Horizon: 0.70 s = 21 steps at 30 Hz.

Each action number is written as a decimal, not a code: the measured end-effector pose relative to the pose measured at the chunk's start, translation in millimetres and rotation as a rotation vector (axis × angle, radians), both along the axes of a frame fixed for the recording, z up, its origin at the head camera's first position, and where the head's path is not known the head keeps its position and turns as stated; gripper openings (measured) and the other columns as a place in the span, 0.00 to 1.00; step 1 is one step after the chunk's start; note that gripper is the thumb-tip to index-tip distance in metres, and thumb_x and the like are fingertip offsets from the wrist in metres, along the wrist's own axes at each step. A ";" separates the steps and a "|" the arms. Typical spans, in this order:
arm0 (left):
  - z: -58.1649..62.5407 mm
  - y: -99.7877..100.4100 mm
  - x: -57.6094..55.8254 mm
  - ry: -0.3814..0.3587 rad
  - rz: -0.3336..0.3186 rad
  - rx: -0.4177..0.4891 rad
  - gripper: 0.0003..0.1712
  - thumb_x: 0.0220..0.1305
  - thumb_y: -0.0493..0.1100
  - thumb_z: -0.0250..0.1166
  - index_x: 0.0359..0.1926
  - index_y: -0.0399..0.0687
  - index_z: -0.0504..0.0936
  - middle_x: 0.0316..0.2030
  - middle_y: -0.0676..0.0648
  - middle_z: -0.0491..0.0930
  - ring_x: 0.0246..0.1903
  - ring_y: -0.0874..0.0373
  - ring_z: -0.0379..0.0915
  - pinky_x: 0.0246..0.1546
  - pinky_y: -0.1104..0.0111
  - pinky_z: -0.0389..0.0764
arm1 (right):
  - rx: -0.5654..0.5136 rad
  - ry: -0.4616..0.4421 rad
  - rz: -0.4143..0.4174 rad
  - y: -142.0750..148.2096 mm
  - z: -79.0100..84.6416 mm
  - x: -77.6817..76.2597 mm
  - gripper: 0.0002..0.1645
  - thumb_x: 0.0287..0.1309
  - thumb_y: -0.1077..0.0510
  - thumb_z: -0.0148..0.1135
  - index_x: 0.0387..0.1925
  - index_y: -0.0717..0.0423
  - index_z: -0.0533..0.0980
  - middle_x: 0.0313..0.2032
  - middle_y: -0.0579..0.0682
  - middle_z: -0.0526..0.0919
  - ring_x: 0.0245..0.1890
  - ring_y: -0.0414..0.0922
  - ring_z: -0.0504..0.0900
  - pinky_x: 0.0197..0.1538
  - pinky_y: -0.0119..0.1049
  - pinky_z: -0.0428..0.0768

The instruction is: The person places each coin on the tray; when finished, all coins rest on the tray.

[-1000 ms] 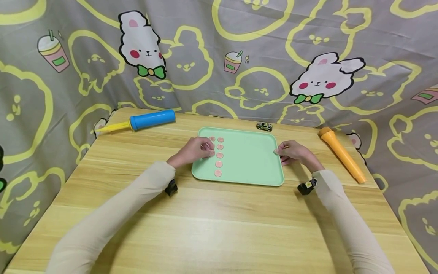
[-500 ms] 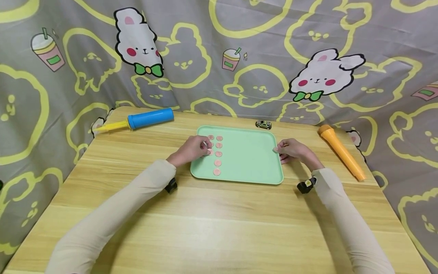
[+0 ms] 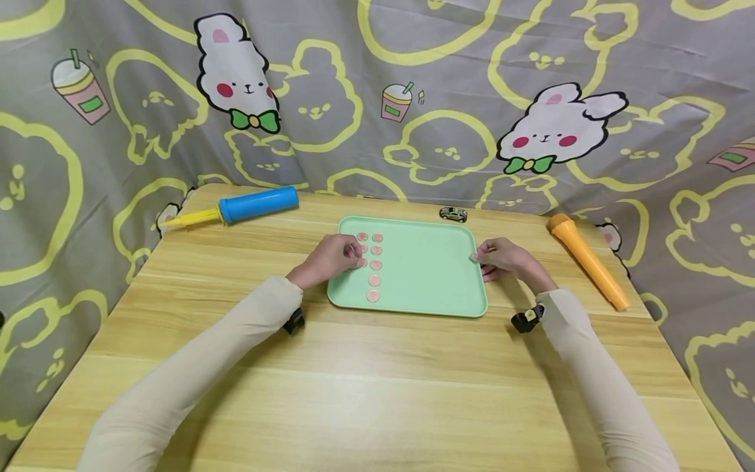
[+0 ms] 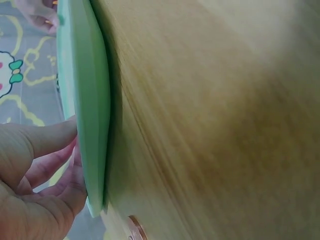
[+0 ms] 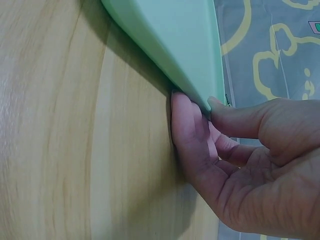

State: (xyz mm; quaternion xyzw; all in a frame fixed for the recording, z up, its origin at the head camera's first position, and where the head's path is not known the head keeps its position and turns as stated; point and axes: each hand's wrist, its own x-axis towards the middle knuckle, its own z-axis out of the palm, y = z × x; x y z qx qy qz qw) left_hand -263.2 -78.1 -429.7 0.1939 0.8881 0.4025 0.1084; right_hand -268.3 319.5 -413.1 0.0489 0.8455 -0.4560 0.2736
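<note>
A mint-green tray [image 3: 433,269] lies on the table with several copper coins in two columns on its left side. My left hand [image 3: 332,257] reaches over the left rim, its thumb and fingertips pinching a coin [image 3: 363,263] in the left column. It partly covers another coin above that one. The right column runs down to a coin [image 3: 373,296] near the front rim. My right hand [image 3: 501,257] pinches the right rim, thumb on top and fingers [image 5: 186,120] below it. In the left wrist view the tray's wall [image 4: 92,100] hides the left fingertips.
A copper coin [image 4: 136,228] shows on the wood just outside the tray in the left wrist view. A blue and yellow hand pump [image 3: 259,204] lies back left, a toy car [image 3: 453,214] behind the tray, an orange toy microphone [image 3: 590,262] at right. A patterned curtain stands behind.
The head view has shifted slightly. Both hands keep their places at the tray, the left with only a slight shift of its fingers at the coin.
</note>
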 end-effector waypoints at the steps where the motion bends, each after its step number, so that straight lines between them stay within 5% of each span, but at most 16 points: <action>1: 0.2 0.0 -0.2 -0.002 0.001 -0.001 0.06 0.70 0.37 0.71 0.42 0.37 0.84 0.34 0.43 0.82 0.32 0.55 0.76 0.35 0.69 0.77 | 0.001 0.000 -0.002 0.0 0.4 0.0 0.16 0.79 0.59 0.55 0.53 0.71 0.68 0.32 0.50 0.77 0.29 0.40 0.81 0.38 0.35 0.88; 12: 3.3 -0.6 0.4 0.006 0.005 -0.016 0.07 0.68 0.36 0.72 0.43 0.36 0.84 0.35 0.43 0.83 0.36 0.53 0.76 0.37 0.68 0.77 | 0.005 -0.010 -0.007 -1.4 0.1 -1.0 0.16 0.79 0.59 0.55 0.53 0.70 0.67 0.31 0.49 0.77 0.27 0.39 0.82 0.38 0.35 0.88; 21: 8.9 -6.3 -1.4 0.046 -0.046 0.088 0.06 0.70 0.33 0.68 0.46 0.35 0.85 0.38 0.42 0.84 0.41 0.50 0.79 0.42 0.65 0.80 | -0.003 -0.016 -0.002 0.3 -0.2 -1.9 0.17 0.79 0.59 0.56 0.55 0.70 0.66 0.31 0.49 0.78 0.28 0.40 0.82 0.38 0.36 0.89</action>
